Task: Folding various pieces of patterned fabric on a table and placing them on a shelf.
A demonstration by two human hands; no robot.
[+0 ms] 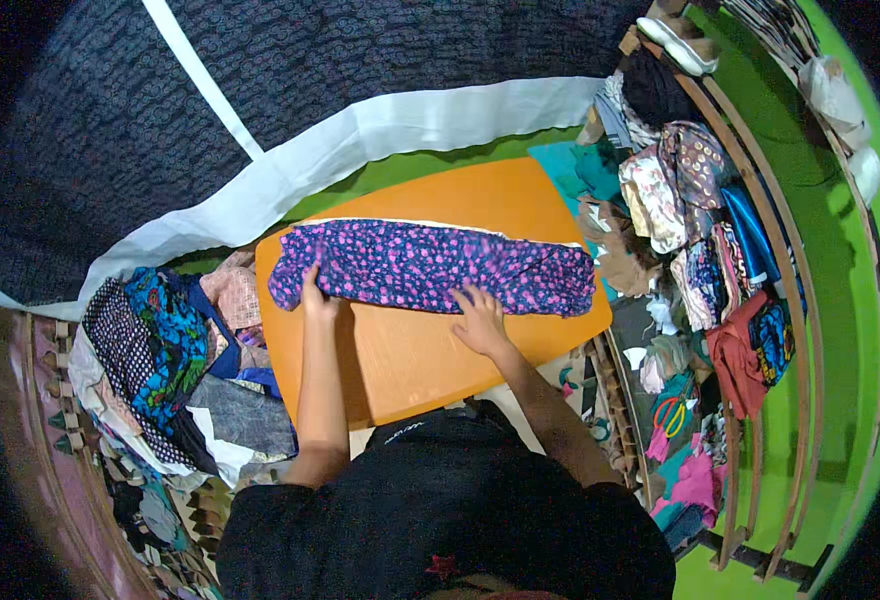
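Observation:
A long folded cloth [410, 268], dark blue-purple with small pink flowers, lies across the orange table [420, 365]. A pale strip shows along its far edge. My left hand [318, 296] rests on the near edge toward the cloth's left end, fingers stretched forward over the fabric. Farther right, my right hand [480, 322] has its fingers spread, with the fingertips touching the near edge. Neither hand lifts the cloth off the table.
Piled clothes [165, 350] crowd the table's left side. More folded garments [660, 190] sit on a wooden rack [775, 220] at right, with orange-handled scissors [670, 415] among scraps below. A dark patterned curtain [360, 50] with a white border hangs beyond the table.

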